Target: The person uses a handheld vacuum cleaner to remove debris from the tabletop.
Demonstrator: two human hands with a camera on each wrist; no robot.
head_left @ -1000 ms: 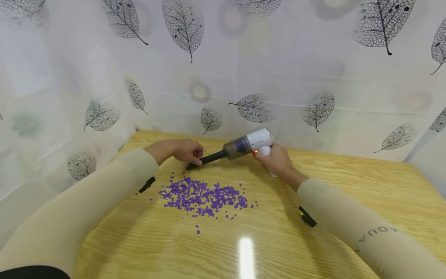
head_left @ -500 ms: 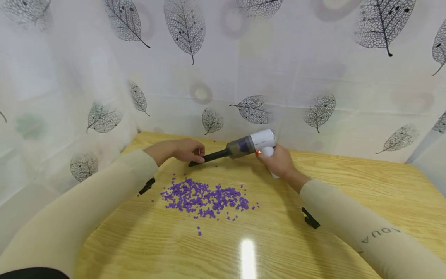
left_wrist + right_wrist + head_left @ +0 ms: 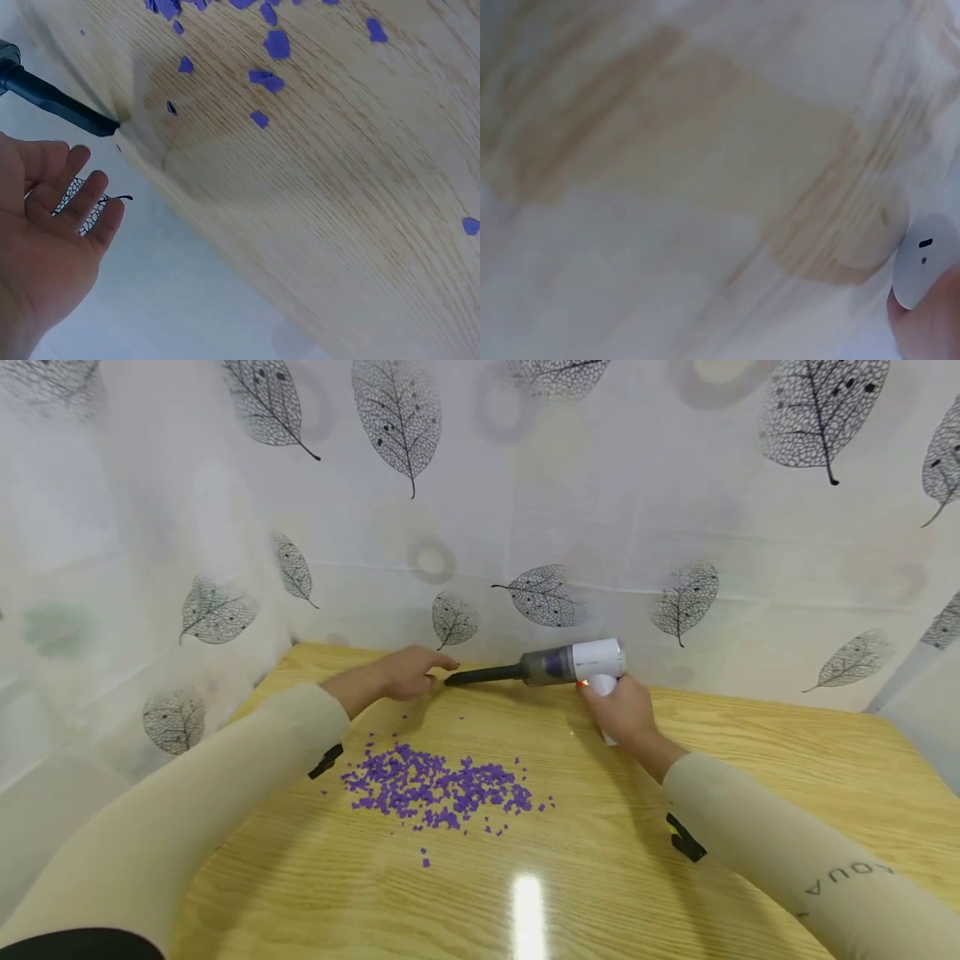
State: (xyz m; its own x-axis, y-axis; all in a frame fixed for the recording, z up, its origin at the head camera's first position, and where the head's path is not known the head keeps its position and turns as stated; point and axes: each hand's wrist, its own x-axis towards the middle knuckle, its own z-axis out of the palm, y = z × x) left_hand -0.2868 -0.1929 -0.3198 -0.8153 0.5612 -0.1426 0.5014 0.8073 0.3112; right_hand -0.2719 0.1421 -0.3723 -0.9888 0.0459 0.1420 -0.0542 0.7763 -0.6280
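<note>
In the head view my right hand [image 3: 624,712] grips the handle of a white handheld vacuum cleaner [image 3: 596,658]. A small red light shows near the thumb. The vacuum's long black nozzle [image 3: 486,675] points left, its tip at the table's back edge. My left hand [image 3: 408,672] is beside the tip with the index finger stretched towards it; in the left wrist view its loosely bent fingers hold nothing, apart from the nozzle [image 3: 64,105]. Small purple paper scraps [image 3: 442,785] lie in a patch nearer me. The right wrist view shows only the round handle base [image 3: 924,259] and some fingers.
The wooden table [image 3: 637,877] reaches back to a white curtain [image 3: 615,510] printed with leaves, which also hangs along the left. A few stray scraps [image 3: 426,862] lie outside the main patch, some of them near the back edge.
The vacuum has moved right and back, its nozzle tip going from in front of my left hand to the back edge. My left thumb has come off the nozzle, and the index finger has straightened.
</note>
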